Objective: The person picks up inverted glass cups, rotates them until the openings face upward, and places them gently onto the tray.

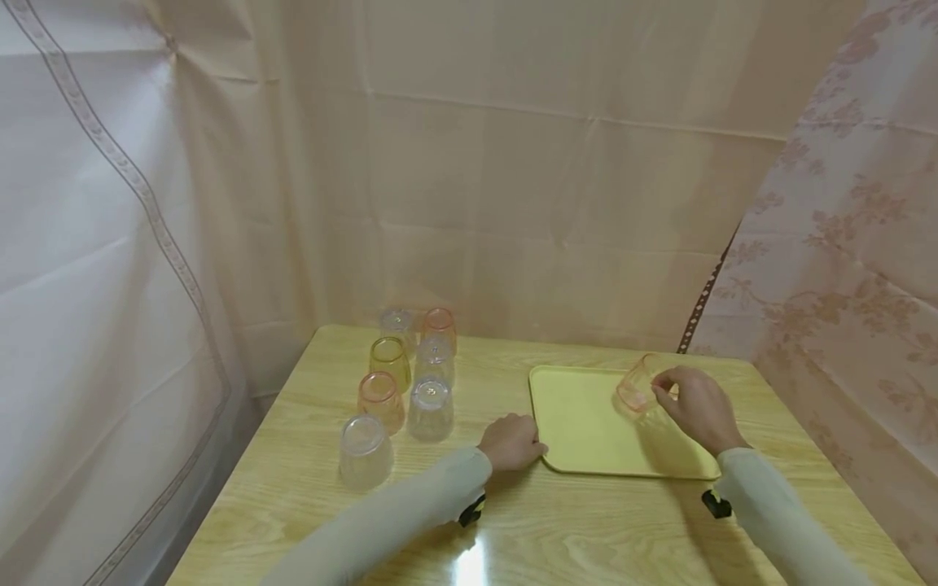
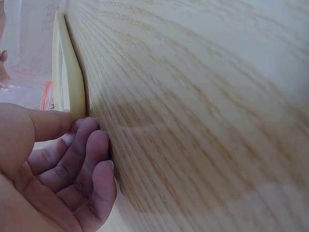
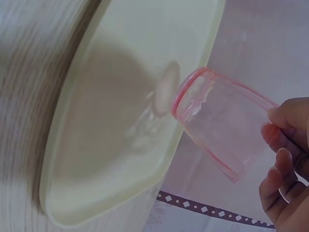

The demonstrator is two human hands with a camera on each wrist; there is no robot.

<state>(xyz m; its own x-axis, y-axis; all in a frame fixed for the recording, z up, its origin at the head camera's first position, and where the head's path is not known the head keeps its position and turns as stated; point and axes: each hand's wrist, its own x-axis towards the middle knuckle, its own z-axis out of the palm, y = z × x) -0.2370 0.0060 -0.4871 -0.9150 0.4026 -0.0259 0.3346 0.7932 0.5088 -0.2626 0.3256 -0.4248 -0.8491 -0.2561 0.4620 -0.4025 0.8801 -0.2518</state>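
My right hand (image 1: 699,407) pinches the rim of a clear pink cup (image 1: 636,387) between thumb and fingertip. The cup tilts over the right part of the yellow tray (image 1: 586,423), and in the right wrist view its thick pink base (image 3: 190,92) points toward the tray surface. At the tray's near left corner, my left hand (image 1: 511,443) pinches the edge. The left wrist view shows the thumb (image 2: 50,124) on the tray rim (image 2: 72,82), with the other fingers curled below it.
Left of the tray, several cups stand upside down in two rows on the wooden table (image 1: 513,529). Among them are a clear cup (image 1: 366,452), a pink cup (image 1: 381,403) and a yellow cup (image 1: 390,362). Curtains (image 1: 498,203) hang behind and at both sides.
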